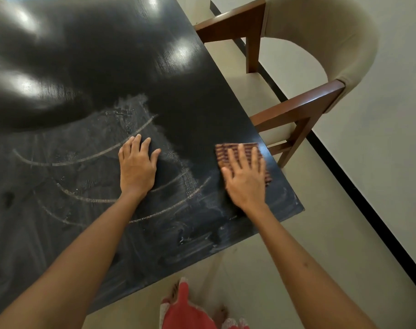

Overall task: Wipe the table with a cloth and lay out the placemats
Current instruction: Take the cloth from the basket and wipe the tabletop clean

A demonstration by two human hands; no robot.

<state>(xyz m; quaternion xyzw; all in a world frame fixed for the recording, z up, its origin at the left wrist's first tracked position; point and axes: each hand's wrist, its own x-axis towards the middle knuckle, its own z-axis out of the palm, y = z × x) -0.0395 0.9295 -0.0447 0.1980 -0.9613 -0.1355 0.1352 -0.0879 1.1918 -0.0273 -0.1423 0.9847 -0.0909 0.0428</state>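
Note:
A black table (88,67) fills the left and middle of the view, with pale curved wipe streaks and damp smears across its near half. My right hand (246,178) presses flat, fingers spread, on a brown striped cloth (228,151) close to the table's right edge. My left hand (137,166) rests flat on the bare tabletop to the left of the cloth, fingers straight. No placemats are in view.
A cream upholstered chair (325,39) with brown wooden arms stands at the table's right side. The pale floor (297,233) has a black stripe running along the right. My feet and red clothing (188,309) show below the table's near edge.

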